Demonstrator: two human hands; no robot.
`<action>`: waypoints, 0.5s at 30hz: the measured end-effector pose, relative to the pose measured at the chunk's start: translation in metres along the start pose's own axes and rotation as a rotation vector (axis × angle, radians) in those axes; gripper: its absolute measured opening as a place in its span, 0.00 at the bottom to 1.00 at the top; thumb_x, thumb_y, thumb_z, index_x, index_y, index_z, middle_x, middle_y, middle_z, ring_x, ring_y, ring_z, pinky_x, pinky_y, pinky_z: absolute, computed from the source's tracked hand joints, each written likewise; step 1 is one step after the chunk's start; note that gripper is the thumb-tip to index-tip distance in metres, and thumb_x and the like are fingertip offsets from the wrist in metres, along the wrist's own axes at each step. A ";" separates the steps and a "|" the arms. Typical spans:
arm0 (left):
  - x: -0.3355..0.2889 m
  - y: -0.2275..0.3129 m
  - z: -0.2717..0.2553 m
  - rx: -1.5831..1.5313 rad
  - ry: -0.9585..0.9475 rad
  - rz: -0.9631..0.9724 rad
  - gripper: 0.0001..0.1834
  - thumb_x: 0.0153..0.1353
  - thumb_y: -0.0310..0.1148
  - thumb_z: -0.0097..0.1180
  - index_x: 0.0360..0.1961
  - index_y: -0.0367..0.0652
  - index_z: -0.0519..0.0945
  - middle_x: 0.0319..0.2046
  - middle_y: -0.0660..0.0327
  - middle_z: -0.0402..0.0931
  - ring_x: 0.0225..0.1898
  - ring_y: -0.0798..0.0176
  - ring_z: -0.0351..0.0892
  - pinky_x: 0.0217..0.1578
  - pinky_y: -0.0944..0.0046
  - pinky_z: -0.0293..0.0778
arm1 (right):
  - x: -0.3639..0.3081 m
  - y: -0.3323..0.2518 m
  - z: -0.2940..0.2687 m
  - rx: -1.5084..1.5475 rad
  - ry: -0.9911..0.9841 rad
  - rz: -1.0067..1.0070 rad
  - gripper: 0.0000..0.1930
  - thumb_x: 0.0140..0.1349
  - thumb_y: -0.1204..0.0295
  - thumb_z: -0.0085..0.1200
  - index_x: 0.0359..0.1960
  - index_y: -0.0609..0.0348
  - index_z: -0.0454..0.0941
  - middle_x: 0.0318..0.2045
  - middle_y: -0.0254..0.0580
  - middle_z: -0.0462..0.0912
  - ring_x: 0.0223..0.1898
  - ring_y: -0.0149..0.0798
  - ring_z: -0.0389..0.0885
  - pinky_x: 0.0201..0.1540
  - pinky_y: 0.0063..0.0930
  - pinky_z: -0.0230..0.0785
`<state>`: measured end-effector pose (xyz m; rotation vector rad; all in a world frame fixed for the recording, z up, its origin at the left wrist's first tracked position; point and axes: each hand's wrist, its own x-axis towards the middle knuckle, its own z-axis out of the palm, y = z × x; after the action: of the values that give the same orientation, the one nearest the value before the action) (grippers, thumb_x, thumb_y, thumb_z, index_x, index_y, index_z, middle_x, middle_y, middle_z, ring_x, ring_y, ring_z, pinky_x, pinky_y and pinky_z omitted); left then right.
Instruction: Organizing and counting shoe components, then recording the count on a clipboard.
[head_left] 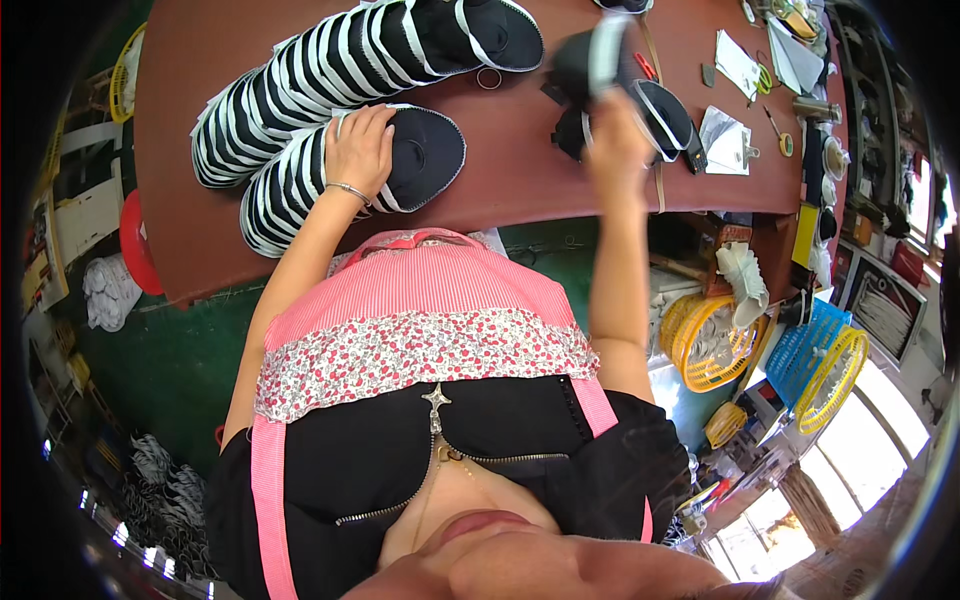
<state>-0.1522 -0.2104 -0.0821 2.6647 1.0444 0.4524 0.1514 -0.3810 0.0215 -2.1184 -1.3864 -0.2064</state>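
Note:
Two rows of nested black caps with white edging lie on the reddish-brown table [560, 195], a long row [330, 70] behind a shorter one [290, 195]. My left hand [362, 150] lies open across the front cap [428, 160] of the shorter row, its fingers stretched out. On the right, my right hand [617, 135] is blurred by motion. It is closed on a black cap [580, 70] with a white band, held above the table. Beside that hand, more black pieces with white edges [665, 115] lie on the table.
Farther right on the table are a clipboard with paper [725, 140], white sheets [738, 65], a tape roll [785, 145] and a red clip-like object [645, 66]. A yellow basket [712, 385] stands below the table's right end. A red round stool seat [138, 243] is at the left.

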 end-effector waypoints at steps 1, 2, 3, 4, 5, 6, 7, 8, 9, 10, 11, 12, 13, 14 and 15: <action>0.000 0.002 -0.001 0.023 -0.001 0.013 0.16 0.70 0.38 0.51 0.56 0.52 0.80 0.58 0.65 0.79 0.63 0.57 0.73 0.66 0.40 0.59 | 0.017 0.047 -0.010 -0.090 0.189 -0.178 0.11 0.64 0.79 0.53 0.46 0.61 0.82 0.36 0.49 0.85 0.36 0.54 0.84 0.40 0.46 0.75; 0.004 0.005 0.001 0.007 -0.002 0.026 0.16 0.70 0.38 0.51 0.56 0.52 0.80 0.58 0.65 0.79 0.63 0.57 0.73 0.66 0.40 0.59 | 0.026 0.091 -0.031 -0.267 0.017 -0.016 0.13 0.68 0.78 0.51 0.51 0.60 0.82 0.41 0.53 0.86 0.43 0.52 0.85 0.48 0.44 0.74; 0.006 0.007 0.001 0.003 -0.020 0.031 0.16 0.71 0.38 0.50 0.56 0.52 0.80 0.58 0.64 0.78 0.64 0.57 0.72 0.67 0.40 0.58 | 0.026 0.144 -0.040 -0.313 -0.072 0.077 0.14 0.67 0.76 0.51 0.52 0.58 0.82 0.44 0.53 0.86 0.46 0.52 0.85 0.51 0.42 0.74; 0.007 0.008 0.001 0.006 -0.037 0.027 0.15 0.71 0.38 0.50 0.56 0.52 0.80 0.58 0.63 0.78 0.64 0.57 0.72 0.68 0.40 0.58 | 0.018 0.192 -0.042 -0.350 -0.164 0.166 0.15 0.67 0.75 0.52 0.54 0.56 0.83 0.46 0.54 0.86 0.50 0.52 0.84 0.54 0.41 0.74; 0.007 0.009 -0.001 0.009 -0.034 0.018 0.15 0.71 0.38 0.50 0.56 0.52 0.80 0.58 0.63 0.78 0.64 0.57 0.72 0.68 0.40 0.58 | 0.005 0.230 -0.044 -0.280 -0.325 0.288 0.16 0.66 0.73 0.53 0.54 0.55 0.83 0.47 0.54 0.86 0.53 0.52 0.84 0.57 0.40 0.73; 0.009 0.011 -0.005 -0.027 -0.071 0.010 0.16 0.72 0.38 0.49 0.57 0.51 0.79 0.59 0.62 0.78 0.66 0.56 0.71 0.68 0.40 0.57 | -0.001 0.252 -0.043 -0.207 -0.485 0.408 0.16 0.65 0.72 0.54 0.55 0.53 0.83 0.48 0.54 0.86 0.55 0.52 0.83 0.59 0.39 0.72; 0.008 0.009 -0.010 -0.059 -0.109 -0.005 0.16 0.73 0.38 0.47 0.58 0.51 0.78 0.60 0.61 0.77 0.67 0.55 0.70 0.69 0.39 0.57 | -0.003 0.251 -0.043 -0.235 -0.603 0.376 0.19 0.62 0.71 0.57 0.56 0.55 0.82 0.51 0.55 0.85 0.58 0.52 0.81 0.62 0.38 0.70; 0.007 0.005 -0.015 -0.053 -0.110 -0.015 0.16 0.73 0.38 0.47 0.58 0.51 0.78 0.60 0.61 0.77 0.67 0.55 0.70 0.69 0.39 0.57 | -0.007 0.244 -0.038 -0.240 -0.560 0.367 0.17 0.60 0.71 0.59 0.52 0.53 0.84 0.45 0.55 0.86 0.53 0.54 0.83 0.60 0.41 0.70; 0.005 -0.001 -0.021 -0.115 -0.144 0.012 0.17 0.74 0.38 0.46 0.59 0.50 0.77 0.61 0.60 0.77 0.68 0.54 0.69 0.69 0.39 0.57 | -0.004 0.200 -0.030 -0.352 -0.306 0.144 0.16 0.60 0.71 0.59 0.50 0.53 0.85 0.41 0.54 0.86 0.47 0.55 0.83 0.56 0.44 0.71; 0.005 -0.004 -0.026 -0.183 -0.177 0.048 0.18 0.74 0.38 0.45 0.61 0.50 0.76 0.62 0.60 0.76 0.69 0.54 0.69 0.69 0.39 0.57 | 0.000 0.141 -0.023 -0.458 -0.042 -0.071 0.14 0.59 0.72 0.59 0.48 0.54 0.85 0.37 0.53 0.85 0.42 0.55 0.83 0.52 0.46 0.73; 0.003 -0.008 -0.034 -0.164 -0.209 0.086 0.19 0.74 0.38 0.45 0.63 0.50 0.74 0.63 0.59 0.76 0.69 0.53 0.68 0.69 0.38 0.58 | 0.001 0.099 -0.001 -0.283 0.069 -0.104 0.09 0.62 0.70 0.60 0.42 0.56 0.84 0.33 0.48 0.83 0.35 0.53 0.81 0.43 0.48 0.73; 0.004 -0.009 -0.032 -0.166 -0.208 0.099 0.19 0.74 0.38 0.45 0.63 0.50 0.74 0.63 0.59 0.76 0.69 0.53 0.68 0.69 0.38 0.58 | -0.018 0.070 0.029 -0.115 -0.028 0.098 0.07 0.65 0.69 0.59 0.40 0.58 0.82 0.35 0.46 0.83 0.37 0.52 0.81 0.41 0.47 0.73; 0.004 -0.010 -0.030 -0.148 -0.206 0.117 0.20 0.74 0.38 0.46 0.64 0.50 0.74 0.63 0.59 0.75 0.69 0.54 0.68 0.70 0.38 0.57 | -0.029 0.023 0.056 0.011 -0.140 0.114 0.10 0.63 0.65 0.61 0.39 0.58 0.82 0.34 0.46 0.82 0.39 0.52 0.81 0.42 0.47 0.73; 0.003 -0.011 -0.030 -0.126 -0.205 0.130 0.20 0.74 0.37 0.46 0.64 0.50 0.74 0.63 0.59 0.75 0.69 0.54 0.69 0.70 0.38 0.57 | -0.041 -0.027 0.083 0.143 -0.254 0.128 0.13 0.62 0.61 0.63 0.38 0.58 0.81 0.33 0.47 0.82 0.41 0.51 0.81 0.43 0.46 0.73; 0.003 -0.011 -0.029 -0.119 -0.207 0.127 0.20 0.74 0.37 0.46 0.64 0.50 0.74 0.63 0.59 0.75 0.69 0.54 0.69 0.70 0.38 0.57 | -0.051 -0.071 0.109 0.277 -0.442 0.161 0.21 0.56 0.56 0.68 0.42 0.59 0.79 0.38 0.49 0.82 0.46 0.54 0.80 0.48 0.46 0.74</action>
<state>-0.1679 -0.1976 -0.0580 2.6135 0.7683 0.2462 0.0467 -0.3409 -0.0611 -2.0976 -1.3736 0.5183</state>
